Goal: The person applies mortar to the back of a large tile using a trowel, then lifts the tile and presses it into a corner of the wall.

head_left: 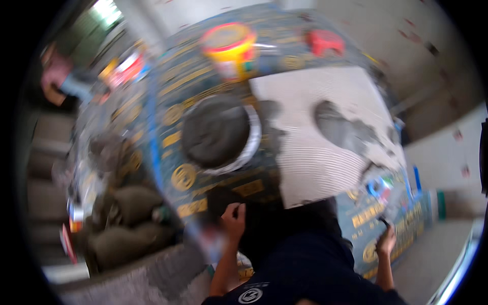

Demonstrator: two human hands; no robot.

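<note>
My left hand (234,221) is closed in front of my body, just below a dark, rounded patch (222,199). Blur hides what its fingers hold, if anything. Out to the right, my right hand (386,241) is curled around a short dark piece like a handle (384,221); the rest of that tool cannot be made out. Ahead of me lies a large pale tile (320,168) with combed ridges, and a lump of grey mortar (333,124) is smeared across it. Left of the tile stands a round white-rimmed bucket (252,137) heaped with grey mortar.
A yellow bucket with a red rim (231,56) and a red plastic stool (325,42) stand farther back on the dark printed floor sheeting (178,127). Full sacks (129,239) lie at lower left. Another person (63,76) bends at far left. A blue tape roll (376,187) lies beside the tile.
</note>
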